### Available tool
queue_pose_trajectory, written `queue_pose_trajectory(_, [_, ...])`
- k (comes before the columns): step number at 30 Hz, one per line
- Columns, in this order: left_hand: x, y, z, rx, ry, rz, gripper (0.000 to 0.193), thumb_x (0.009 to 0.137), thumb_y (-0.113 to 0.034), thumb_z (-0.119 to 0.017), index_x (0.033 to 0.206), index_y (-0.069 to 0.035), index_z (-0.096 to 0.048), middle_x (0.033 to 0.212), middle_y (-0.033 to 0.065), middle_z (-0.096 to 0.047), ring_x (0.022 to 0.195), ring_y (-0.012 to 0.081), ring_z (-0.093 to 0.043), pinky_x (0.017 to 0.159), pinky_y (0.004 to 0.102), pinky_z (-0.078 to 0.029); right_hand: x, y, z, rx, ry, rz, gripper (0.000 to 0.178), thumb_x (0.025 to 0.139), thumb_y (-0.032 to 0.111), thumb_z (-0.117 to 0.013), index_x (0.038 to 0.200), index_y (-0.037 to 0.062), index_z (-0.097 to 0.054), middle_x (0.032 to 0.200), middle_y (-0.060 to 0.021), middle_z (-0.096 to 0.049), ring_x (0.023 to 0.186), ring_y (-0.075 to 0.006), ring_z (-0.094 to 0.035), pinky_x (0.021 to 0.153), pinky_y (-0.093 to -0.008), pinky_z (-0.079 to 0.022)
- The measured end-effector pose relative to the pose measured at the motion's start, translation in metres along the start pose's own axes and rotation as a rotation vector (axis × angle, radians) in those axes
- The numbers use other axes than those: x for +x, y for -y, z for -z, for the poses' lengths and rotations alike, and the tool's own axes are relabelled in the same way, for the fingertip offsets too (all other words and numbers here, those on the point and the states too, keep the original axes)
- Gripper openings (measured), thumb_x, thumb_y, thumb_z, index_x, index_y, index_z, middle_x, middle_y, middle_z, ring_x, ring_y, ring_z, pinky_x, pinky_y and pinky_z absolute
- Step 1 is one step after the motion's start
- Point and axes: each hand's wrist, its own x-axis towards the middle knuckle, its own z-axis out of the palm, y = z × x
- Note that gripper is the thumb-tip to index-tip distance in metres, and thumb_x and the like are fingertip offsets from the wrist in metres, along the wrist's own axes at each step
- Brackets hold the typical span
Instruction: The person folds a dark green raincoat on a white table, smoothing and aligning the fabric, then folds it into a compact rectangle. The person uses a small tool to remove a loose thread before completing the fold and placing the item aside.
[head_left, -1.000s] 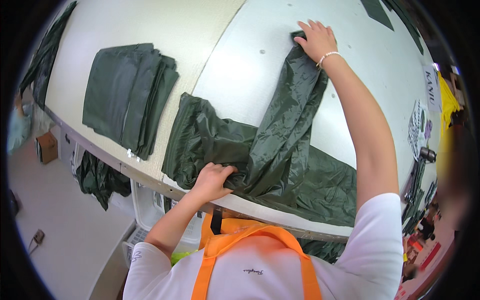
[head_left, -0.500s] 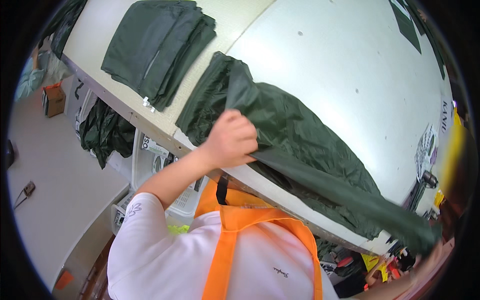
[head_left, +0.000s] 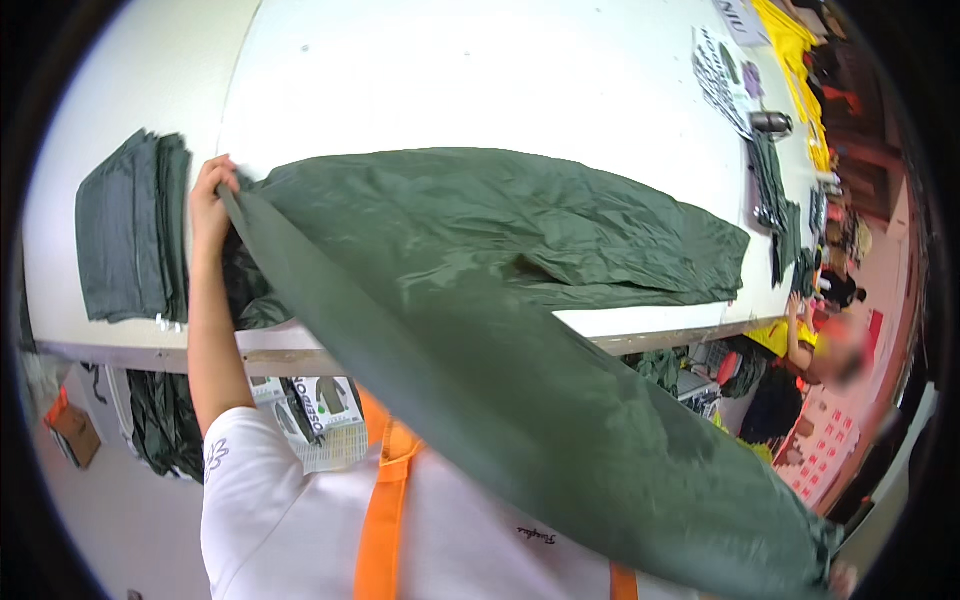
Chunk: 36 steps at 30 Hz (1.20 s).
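Observation:
A pair of dark green trousers (head_left: 480, 220) of thin, shiny fabric spreads across the white table. One leg lies flat toward the right; the other is stretched taut over the table's front edge and across my apron. At the waist end, my left hand (head_left: 213, 190) is closed on the fabric's edge. My right hand (head_left: 843, 580) grips the raised leg's cuff end at the lower right rim, its fingers mostly hidden. Just left of my left hand sits a stack of folded dark green garments (head_left: 130, 230).
Below the table (head_left: 400, 90) stand a white crate (head_left: 335, 450) with printed packets and a heap of dark cloth (head_left: 165, 420). A dark bottle (head_left: 770, 122) and yellow cloth (head_left: 800, 70) are at the table's right. A person in yellow (head_left: 795, 345) is beyond, and a cardboard box (head_left: 75, 430) is on the floor.
The view has turned to the right. My left hand has moved from the middle of the garment to its waist corner, and the near leg is now lifted and spread wide.

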Motion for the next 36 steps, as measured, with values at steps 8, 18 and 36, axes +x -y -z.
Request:
queue_pose_trajectory(8, [0.029,-0.003,0.010,0.554,0.255,0.155,0.025,0.072,0.008,-0.050,0.094,0.001,-0.060,0.119,0.0134,-0.058,0.113,0.0290,-0.052,0.095,0.0325,-0.040,-0.161,-0.350,-0.212,-0.280,0.616,-0.254,0.035,0.098,0.027,-0.044,0.104,-0.0044,-0.058,0.094,-0.0126,-0.061,0.093,-0.0239,-0.056,0.088,-0.0329,-0.042])
queue_pose_trajectory(18, [-0.056,-0.247,-0.194,1.032,0.135,0.197,0.081,0.080,-0.066,-0.053,0.146,-0.028,-0.026,0.151,0.0169,-0.021,0.139,0.0391,-0.017,0.107,0.0611,-0.013,-0.297,-0.404,-0.408,-0.084,0.812,-0.781,0.052,0.087,0.049,-0.056,0.090,-0.0033,-0.056,0.090,-0.0270,-0.062,0.088,-0.0415,-0.060,0.077,-0.0424,-0.046])
queue_pose_trajectory(36, [-0.058,-0.117,-0.180,0.983,-0.024,0.264,0.068,0.091,-0.061,-0.034,0.148,-0.026,-0.019,0.155,0.0054,-0.014,0.142,0.0241,-0.015,0.105,0.0642,-0.014,-0.336,-0.313,-0.376,-0.165,0.961,-0.183,0.058,0.087,0.042,-0.056,0.140,0.0276,-0.038,0.151,-0.0053,-0.022,0.138,-0.0384,-0.016,0.106,-0.0632,-0.018])
